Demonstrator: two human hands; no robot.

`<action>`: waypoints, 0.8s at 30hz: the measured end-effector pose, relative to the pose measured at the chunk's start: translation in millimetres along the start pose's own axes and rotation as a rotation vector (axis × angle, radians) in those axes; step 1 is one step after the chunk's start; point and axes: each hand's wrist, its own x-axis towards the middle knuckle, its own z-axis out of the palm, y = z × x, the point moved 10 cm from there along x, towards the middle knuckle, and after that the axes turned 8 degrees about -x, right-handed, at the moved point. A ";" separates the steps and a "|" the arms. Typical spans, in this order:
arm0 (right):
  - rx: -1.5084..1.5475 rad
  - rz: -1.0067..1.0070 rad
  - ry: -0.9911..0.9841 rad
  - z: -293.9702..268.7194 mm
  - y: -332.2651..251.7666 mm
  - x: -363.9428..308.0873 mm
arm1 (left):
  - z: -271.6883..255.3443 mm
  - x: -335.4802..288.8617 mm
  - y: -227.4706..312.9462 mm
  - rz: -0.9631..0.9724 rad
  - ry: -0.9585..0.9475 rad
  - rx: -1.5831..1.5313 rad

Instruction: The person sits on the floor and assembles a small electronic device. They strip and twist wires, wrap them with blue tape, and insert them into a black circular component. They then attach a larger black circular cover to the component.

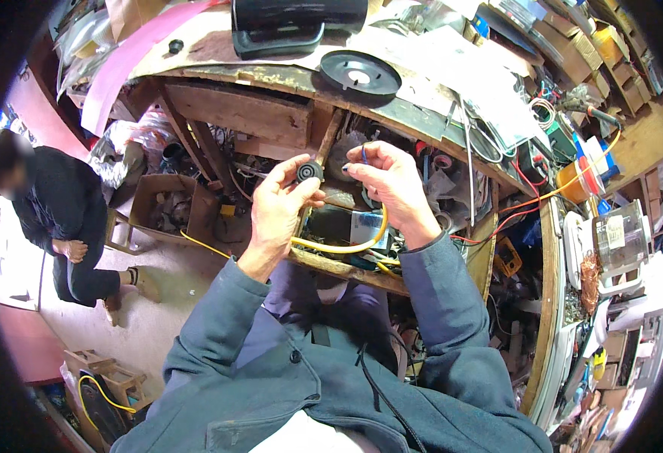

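The ringed black disc [309, 171] faces up toward the camera.

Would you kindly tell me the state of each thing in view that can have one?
Left hand: closed on the black round part
Black round part: held up, ringed face showing
Right hand: fingertips pinched on a small blue piece
Yellow cable: bent in a curve
Cardboard box: open-topped, things inside
Black disc: lying flat on the bench
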 end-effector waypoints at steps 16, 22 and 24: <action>0.059 0.004 -0.020 9.5 8.9 -2.3 | 5.0 1.7 -3.2 -0.074 -0.075 -0.136; 0.054 -0.001 -0.003 10.5 9.4 -2.8 | 5.4 0.8 -3.8 -0.094 -0.074 -0.126; 0.046 0.000 -0.005 10.9 9.3 -2.3 | 4.2 1.2 -3.7 -0.084 -0.067 -0.121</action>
